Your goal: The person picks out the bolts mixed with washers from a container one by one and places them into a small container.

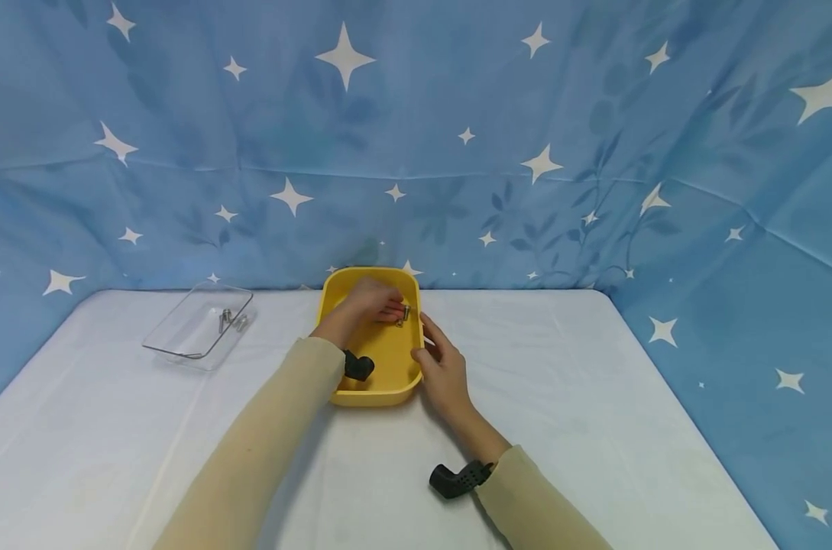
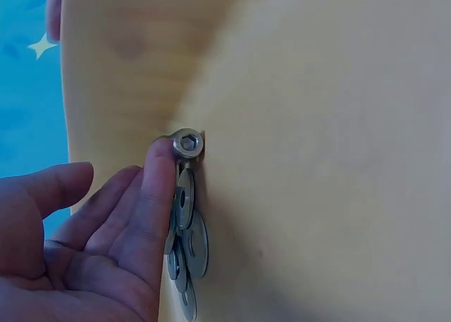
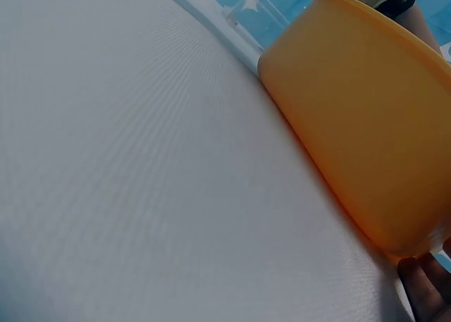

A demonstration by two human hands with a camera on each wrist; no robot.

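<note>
We have our left hand (image 1: pixel 370 304) inside the yellow tray (image 1: pixel 340 397), which sits at the middle of the table (image 1: pixel 594 397), toward its far edge against the star-patterned blue cloth (image 1: pixel 526 114). In the left wrist view the fingers (image 2: pixel 158 195) lie straight and together, their tips pressed against a socket-head bolt (image 2: pixel 188 143) and a small pile of steel washers (image 2: pixel 187 230) on the tray's floor, near its right wall. Nothing is pinched yet; the hand only touches the hardware.

Our right hand (image 1: pixel 443 370) rests against the outside of the tray's right wall, fingers relaxed and laid along the rim, steadying the tray rather than gripping it. The right wrist view shows only the tray's orange-yellow side and a fingertip (image 3: pixel 426 290) at its base.

At the table's far left corner stands a clear plastic tray (image 1: pixel 175 347) with a few bolts (image 1: pixel 230 319) already lying in it.

We judge the step in hand to be the picking of one piece out of the yellow tray. The next move calls for curling thumb and forefinger round the bolt's head so it separates from the washers, which lie overlapped and may slide or lift together, while the right hand keeps the tray from shifting.
</note>
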